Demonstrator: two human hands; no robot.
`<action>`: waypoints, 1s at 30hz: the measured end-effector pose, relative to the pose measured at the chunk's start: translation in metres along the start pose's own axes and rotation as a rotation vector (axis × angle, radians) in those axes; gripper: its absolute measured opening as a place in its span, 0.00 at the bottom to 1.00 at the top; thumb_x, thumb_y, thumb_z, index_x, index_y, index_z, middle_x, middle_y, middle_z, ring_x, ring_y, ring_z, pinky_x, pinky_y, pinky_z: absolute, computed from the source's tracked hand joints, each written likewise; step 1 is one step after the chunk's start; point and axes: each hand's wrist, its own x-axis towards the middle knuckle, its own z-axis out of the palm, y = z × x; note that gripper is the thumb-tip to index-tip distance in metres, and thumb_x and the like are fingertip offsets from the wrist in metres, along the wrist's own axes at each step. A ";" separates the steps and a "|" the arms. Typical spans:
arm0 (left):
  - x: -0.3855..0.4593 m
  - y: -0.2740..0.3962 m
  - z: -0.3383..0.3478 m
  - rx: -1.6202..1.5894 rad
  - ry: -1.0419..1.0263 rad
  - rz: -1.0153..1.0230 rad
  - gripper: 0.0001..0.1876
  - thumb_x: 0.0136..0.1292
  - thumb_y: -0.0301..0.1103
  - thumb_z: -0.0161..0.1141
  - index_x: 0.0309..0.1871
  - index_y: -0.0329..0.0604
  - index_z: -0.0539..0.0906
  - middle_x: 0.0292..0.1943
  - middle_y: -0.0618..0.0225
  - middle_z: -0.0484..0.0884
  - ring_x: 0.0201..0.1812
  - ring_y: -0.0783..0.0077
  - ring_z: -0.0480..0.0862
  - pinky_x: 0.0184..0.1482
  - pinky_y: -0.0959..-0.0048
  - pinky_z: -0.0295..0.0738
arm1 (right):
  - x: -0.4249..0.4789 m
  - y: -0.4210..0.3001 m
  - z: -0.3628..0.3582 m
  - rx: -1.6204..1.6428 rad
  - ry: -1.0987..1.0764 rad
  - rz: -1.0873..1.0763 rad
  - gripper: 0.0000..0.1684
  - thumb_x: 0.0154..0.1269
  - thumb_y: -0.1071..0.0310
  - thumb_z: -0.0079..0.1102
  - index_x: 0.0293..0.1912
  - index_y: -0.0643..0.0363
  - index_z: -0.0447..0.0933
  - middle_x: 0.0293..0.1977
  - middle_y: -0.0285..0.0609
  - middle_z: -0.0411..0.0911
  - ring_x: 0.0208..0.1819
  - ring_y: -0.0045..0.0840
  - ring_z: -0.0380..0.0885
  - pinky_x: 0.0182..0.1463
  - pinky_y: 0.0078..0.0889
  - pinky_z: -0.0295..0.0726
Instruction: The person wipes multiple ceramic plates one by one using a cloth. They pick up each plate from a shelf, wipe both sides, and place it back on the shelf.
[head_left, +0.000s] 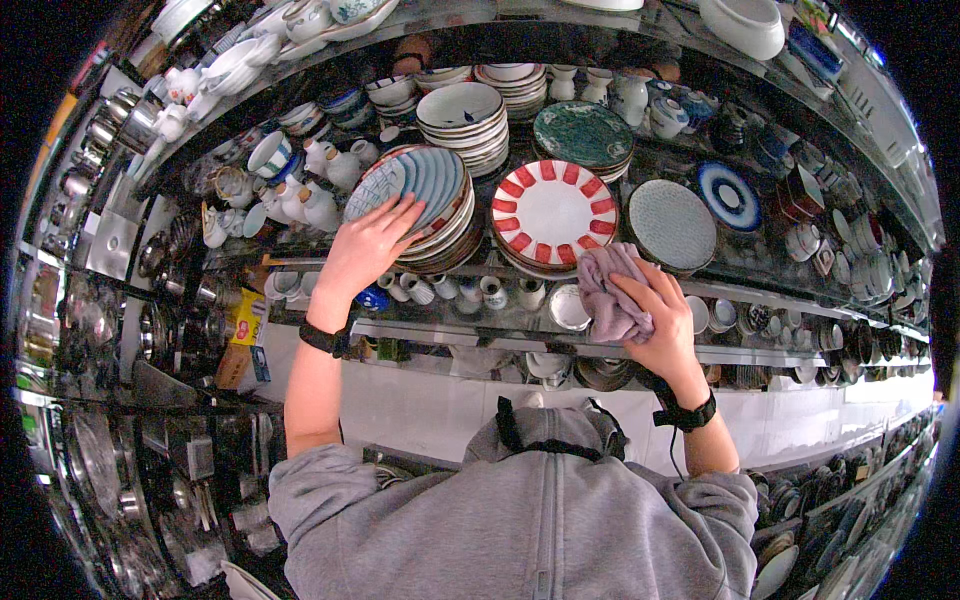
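Note:
My left hand (380, 236) lies with spread fingers on the rim of a blue-and-white patterned plate (431, 184), the top one of a tilted stack. In my right hand (660, 315) is a crumpled mauve cloth (611, 292), held by the near right edge of a red-and-white striped plate (555, 214). That plate tops another stack. A pale textured plate (673, 225) lies to its right, and a green plate (583, 135) sits on a stack behind.
Tall stacked white plates (462, 109) stand behind, with white ceramic bottles (319, 206) at the left. Small vases (493, 291) line the lower shelf near my wrists. An upper shelf edge (525, 26) arches across the back. A blue-ringed plate (728, 196) lies at the right.

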 end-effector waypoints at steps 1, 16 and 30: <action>0.001 0.001 0.000 0.005 0.014 0.007 0.22 0.66 0.38 0.64 0.62 0.43 0.80 0.59 0.61 0.83 0.60 0.63 0.83 0.55 0.65 0.82 | -0.001 0.003 0.001 0.007 0.007 -0.004 0.43 0.32 0.74 0.71 0.57 0.44 0.81 0.63 0.46 0.75 0.55 0.47 0.77 0.60 0.45 0.80; 0.020 0.082 -0.056 -0.066 0.343 0.040 0.22 0.58 0.26 0.69 0.57 0.34 0.82 0.57 0.56 0.85 0.56 0.59 0.86 0.49 0.68 0.84 | -0.015 0.022 -0.023 0.063 0.022 -0.038 0.44 0.32 0.73 0.72 0.58 0.43 0.80 0.63 0.46 0.74 0.53 0.49 0.77 0.60 0.47 0.80; 0.074 0.207 -0.025 -0.805 0.656 -0.293 0.15 0.71 0.37 0.62 0.37 0.30 0.84 0.22 0.65 0.81 0.22 0.76 0.76 0.27 0.73 0.70 | -0.031 0.029 -0.090 0.091 0.199 -0.169 0.46 0.31 0.74 0.71 0.59 0.44 0.80 0.64 0.48 0.73 0.54 0.49 0.77 0.60 0.47 0.79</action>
